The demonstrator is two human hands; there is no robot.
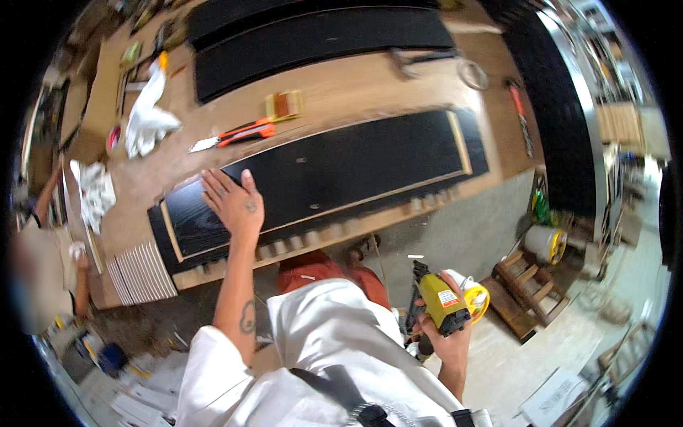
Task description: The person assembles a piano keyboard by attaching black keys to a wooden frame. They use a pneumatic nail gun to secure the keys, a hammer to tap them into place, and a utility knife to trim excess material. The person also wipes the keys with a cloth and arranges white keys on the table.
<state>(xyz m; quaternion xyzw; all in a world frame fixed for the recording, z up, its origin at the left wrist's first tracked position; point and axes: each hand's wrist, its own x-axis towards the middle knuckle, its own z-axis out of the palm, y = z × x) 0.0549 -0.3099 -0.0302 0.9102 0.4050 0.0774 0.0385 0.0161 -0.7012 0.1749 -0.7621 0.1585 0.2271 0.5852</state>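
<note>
A black panel (334, 167) framed with thin pale wood strips lies on the workbench in front of me. Over its left part my left hand (238, 203) is spread flat, fingers apart and holding nothing; whether it touches the surface I cannot tell. Low at my right side, off the bench, my right hand (445, 334) is wrapped round a yellow and black nail gun (442, 302). Just beyond the panel lie an orange and black utility knife (245, 133) and a small stack of brown nail strips (284, 105).
More black panels (320, 43) lie at the back. A hammer (420, 60), a tape roll (472, 74) and red-handled pliers (519, 107) rest at the far right. White cloths (149, 114) and a bundle of pale strips (142, 276) are on the left, where another person (50, 277) stands.
</note>
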